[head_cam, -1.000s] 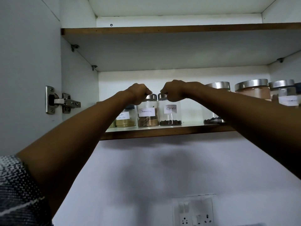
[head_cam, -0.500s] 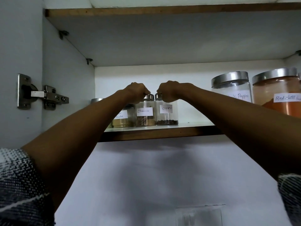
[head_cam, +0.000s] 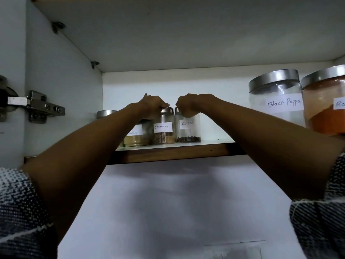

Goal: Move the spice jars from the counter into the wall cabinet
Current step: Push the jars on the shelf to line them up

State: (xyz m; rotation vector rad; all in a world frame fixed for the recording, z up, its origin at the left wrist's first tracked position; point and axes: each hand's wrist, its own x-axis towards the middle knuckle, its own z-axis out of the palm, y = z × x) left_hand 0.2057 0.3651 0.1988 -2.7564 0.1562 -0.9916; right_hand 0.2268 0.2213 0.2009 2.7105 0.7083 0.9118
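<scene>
A white wall cabinet's wood-edged shelf [head_cam: 168, 156] carries six visible steel-lidded glass jars; the left hand [head_cam: 152, 107] grasps the lid of the glass jar labelled Cinnamon [head_cam: 164, 130]; the right hand [head_cam: 188, 106] grasps the glass jar labelled Cloves [head_cam: 187, 129]; both jars stand touching, mid-shelf.

A handwritten white label on the small cinnamon jar [head_cam: 164, 128] reads "Cinnamon", and the cloves jar [head_cam: 188, 126] touching it at 3 o'clock reads "Cloves". The large jar [head_cam: 277, 101] further toward 3 o'clock is labelled "Black Pepper". The orange-powder jar [head_cam: 325, 105] at the frame edge shows only "Re", and the yellow-powder jar [head_cam: 137, 134] at 9 o'clock of the cinnamon shows a partly hidden word ending in "wder".
</scene>
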